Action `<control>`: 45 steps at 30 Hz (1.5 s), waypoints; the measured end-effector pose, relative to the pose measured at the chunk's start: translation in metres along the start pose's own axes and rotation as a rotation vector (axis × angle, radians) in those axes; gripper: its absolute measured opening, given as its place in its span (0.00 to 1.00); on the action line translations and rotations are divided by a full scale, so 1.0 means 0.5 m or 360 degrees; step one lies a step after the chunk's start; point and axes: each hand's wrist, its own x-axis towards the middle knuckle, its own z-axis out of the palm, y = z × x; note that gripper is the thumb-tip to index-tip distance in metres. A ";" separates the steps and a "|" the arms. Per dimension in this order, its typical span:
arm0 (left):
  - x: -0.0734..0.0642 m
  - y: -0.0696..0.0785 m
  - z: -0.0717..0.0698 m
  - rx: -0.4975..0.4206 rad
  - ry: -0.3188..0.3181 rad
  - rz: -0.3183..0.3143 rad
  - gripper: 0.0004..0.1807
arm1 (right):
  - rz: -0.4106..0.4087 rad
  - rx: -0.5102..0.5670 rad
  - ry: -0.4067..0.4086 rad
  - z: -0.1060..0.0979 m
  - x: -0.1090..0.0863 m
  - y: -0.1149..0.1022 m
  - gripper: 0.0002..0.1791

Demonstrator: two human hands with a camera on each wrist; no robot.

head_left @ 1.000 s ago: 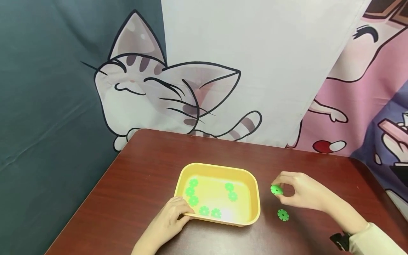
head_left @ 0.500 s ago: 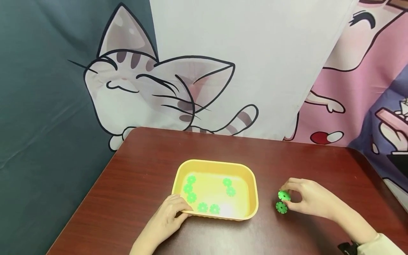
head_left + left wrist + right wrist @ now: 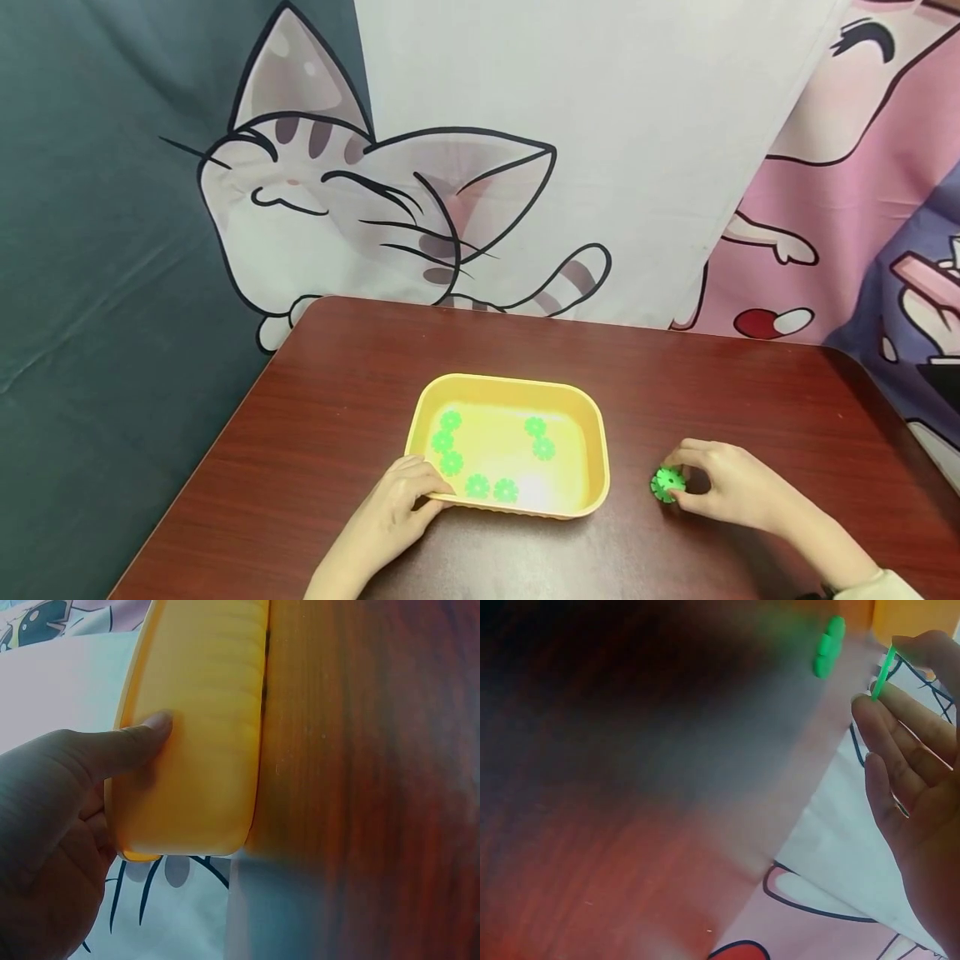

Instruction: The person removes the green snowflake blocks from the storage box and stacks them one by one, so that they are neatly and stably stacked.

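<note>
My left hand (image 3: 401, 500) grips the near left corner of a yellow plastic basin (image 3: 592, 408). In the left wrist view its thumb (image 3: 142, 742) presses the basin's outer wall. Between thumb and fingertips, my right hand (image 3: 727, 483) pinches a green notched disc (image 3: 672, 478), to the right of the basin. Directly under it, mostly covered in the head view, lies a second green disc (image 3: 657, 493). The right wrist view shows the held disc (image 3: 883, 673) edge-on, apart from the disc on the table (image 3: 829, 648).
Several flat green discs lie inside the basin: a cluster (image 3: 443, 441) at left, a pair (image 3: 491, 488) along the near side and another pair (image 3: 543, 448) at right. The brown table (image 3: 360, 358) ends at a cartoon-printed cloth (image 3: 600, 125).
My right hand has come down and nearer with its disc, which now overlaps the disc on the table. The left hand keeps its grip on the basin. The head view shifted slightly.
</note>
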 end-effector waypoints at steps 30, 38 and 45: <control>0.005 0.003 -0.006 0.0014 -0.0073 -0.0104 0.08 | 0.0050 -0.0173 0.0050 0.043 -0.012 -0.007 0.16; 0.001 0.005 -0.006 0.0014 -0.0082 -0.0116 0.07 | 0.0062 -0.0070 0.0045 0.043 -0.015 -0.004 0.16; -0.002 0.005 -0.006 0.0018 -0.0078 -0.0128 0.08 | 0.0045 0.0004 0.0040 0.039 -0.013 0.000 0.15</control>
